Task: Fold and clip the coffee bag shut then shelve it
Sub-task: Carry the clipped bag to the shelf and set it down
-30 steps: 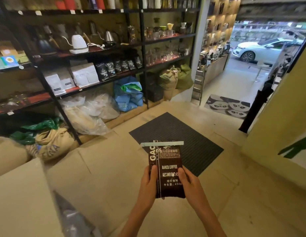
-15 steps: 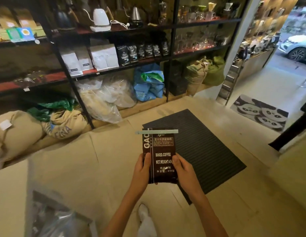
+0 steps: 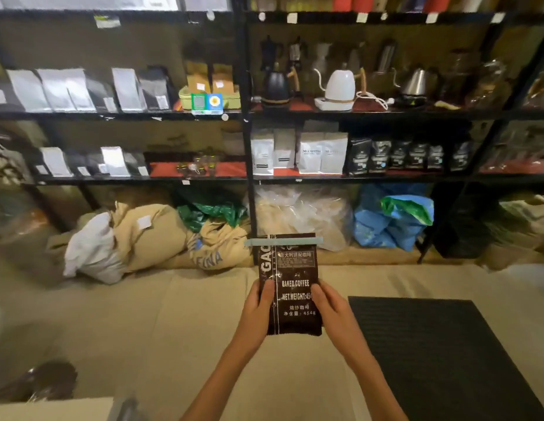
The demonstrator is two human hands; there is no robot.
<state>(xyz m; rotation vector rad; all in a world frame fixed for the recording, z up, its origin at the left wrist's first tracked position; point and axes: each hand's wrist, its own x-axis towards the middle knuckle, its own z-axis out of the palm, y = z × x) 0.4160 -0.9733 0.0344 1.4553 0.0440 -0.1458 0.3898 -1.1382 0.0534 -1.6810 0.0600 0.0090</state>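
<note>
I hold a dark brown coffee bag point(image 3: 292, 278) upright in front of me, printed "BAKED COFFEE". A pale green clip point(image 3: 283, 240) runs across its folded top edge. My left hand point(image 3: 256, 314) grips the bag's lower left side and my right hand point(image 3: 336, 311) grips its lower right side, thumbs on the front. Straight ahead stands a black metal shelving unit point(image 3: 248, 147). Its middle shelf point(image 3: 355, 177) carries white bags point(image 3: 322, 151) and a row of black coffee bags point(image 3: 398, 154).
Kettles, among them a white one point(image 3: 339, 88), stand on the upper shelf. Burlap sacks point(image 3: 149, 235), clear bags point(image 3: 301, 214) and blue bags point(image 3: 392, 220) lie on the floor under the shelves. A black floor mat point(image 3: 431, 354) lies at the right.
The view has swung left from the shop doorway to face the shelves head-on, and they are closer. Both hands keep the same grip on the clipped bag.
</note>
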